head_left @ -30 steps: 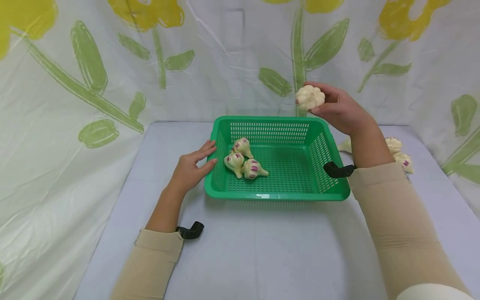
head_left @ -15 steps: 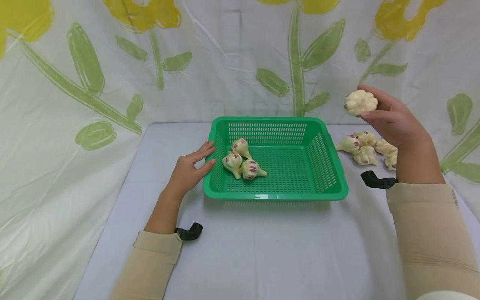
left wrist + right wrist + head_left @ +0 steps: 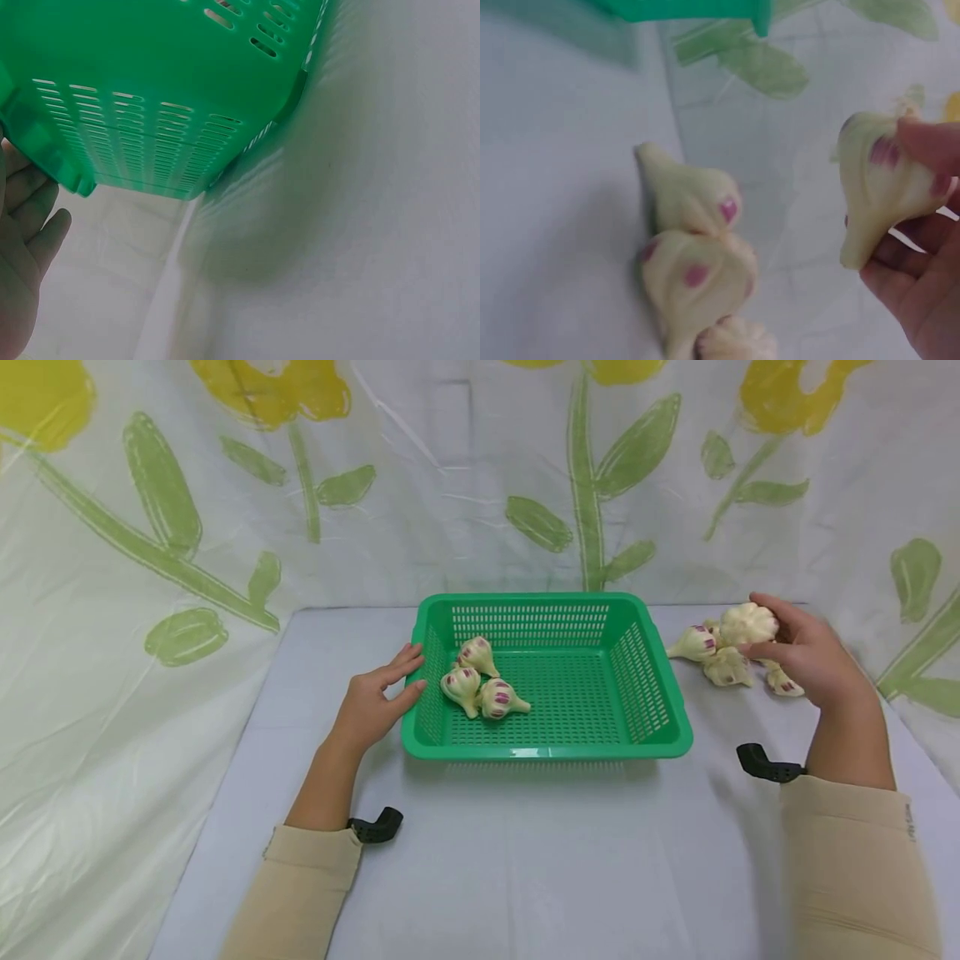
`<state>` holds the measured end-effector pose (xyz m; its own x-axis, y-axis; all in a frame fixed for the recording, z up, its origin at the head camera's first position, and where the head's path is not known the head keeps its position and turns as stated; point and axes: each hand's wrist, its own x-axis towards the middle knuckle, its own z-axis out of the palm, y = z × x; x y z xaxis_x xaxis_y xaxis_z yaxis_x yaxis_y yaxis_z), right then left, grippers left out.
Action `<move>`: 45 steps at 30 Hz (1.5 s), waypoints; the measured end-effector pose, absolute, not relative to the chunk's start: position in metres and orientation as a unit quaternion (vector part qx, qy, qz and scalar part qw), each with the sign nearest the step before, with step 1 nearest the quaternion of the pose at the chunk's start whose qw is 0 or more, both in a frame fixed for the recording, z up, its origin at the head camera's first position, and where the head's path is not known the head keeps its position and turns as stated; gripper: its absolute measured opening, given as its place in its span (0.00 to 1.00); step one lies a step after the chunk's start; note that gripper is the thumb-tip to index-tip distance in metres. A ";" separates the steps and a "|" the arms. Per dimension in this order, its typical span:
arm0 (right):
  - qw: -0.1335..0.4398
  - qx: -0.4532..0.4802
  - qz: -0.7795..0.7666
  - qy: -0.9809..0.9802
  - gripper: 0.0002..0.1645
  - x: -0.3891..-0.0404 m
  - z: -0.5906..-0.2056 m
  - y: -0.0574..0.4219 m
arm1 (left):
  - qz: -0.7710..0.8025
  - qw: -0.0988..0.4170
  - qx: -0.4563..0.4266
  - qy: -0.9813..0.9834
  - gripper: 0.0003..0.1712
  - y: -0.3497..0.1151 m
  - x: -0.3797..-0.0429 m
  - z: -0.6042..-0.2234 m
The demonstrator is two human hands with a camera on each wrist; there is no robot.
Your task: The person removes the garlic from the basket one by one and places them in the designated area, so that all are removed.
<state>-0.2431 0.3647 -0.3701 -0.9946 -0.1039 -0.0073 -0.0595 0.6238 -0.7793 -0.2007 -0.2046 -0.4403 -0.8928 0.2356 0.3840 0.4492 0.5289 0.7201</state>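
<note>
My right hand (image 3: pixel 817 656) pinches a garlic bulb (image 3: pixel 748 624) between thumb and fingers, above a small pile of bulbs. In the right wrist view, the held bulb (image 3: pixel 889 176) has purple patches and its stem hangs downward. My left hand (image 3: pixel 375 700) touches the left side of a green plastic basket (image 3: pixel 547 752). Its fingers (image 3: pixel 41 202) look fairly straight in the left wrist view. Inside the basket, at the left, lie three garlic bulbs (image 3: pixel 498 698), close together.
Several garlic bulbs (image 3: pixel 727 668) lie on the white table (image 3: pixel 480 852) to the right of the basket, partly hidden by my right hand. Behind the table hangs a white curtain (image 3: pixel 472 510) painted with yellow flowers and green leaves.
My right hand has carried its garlic bulb from above the basket's back right corner to the right, then down over the pile. My left hand keeps its place on the basket.
</note>
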 end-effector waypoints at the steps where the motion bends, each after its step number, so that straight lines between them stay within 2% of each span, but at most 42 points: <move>1: 0.031 -0.033 -0.407 0.912 0.44 -0.242 -0.374 0.365 | -0.444 0.121 -0.198 -0.865 0.25 -0.205 -0.201 -0.440; 6: 0.047 -0.002 -0.350 0.935 0.47 -0.232 -0.389 0.364 | -0.445 0.119 -0.195 -0.866 0.25 -0.204 -0.201 -0.440; 21: 0.054 0.033 -0.321 0.945 0.49 -0.212 -0.416 0.383 | -0.442 0.109 -0.185 -0.871 0.25 -0.202 -0.199 -0.440; 34: 0.101 0.041 -0.284 0.953 0.50 -0.214 -0.424 0.391 | -0.435 0.120 -0.190 -0.872 0.25 -0.205 -0.202 -0.442; 45: 0.109 0.022 -0.251 0.962 0.52 -0.219 -0.431 0.390 | -0.440 0.111 -0.183 -0.872 0.25 -0.204 -0.201 -0.440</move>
<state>-0.2191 0.3898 -0.4314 -0.9753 -0.0131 -0.2203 0.0963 0.8731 -0.4780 -0.2013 -0.2035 -0.4401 -0.9087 0.2215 0.3538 0.4162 0.5468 0.7265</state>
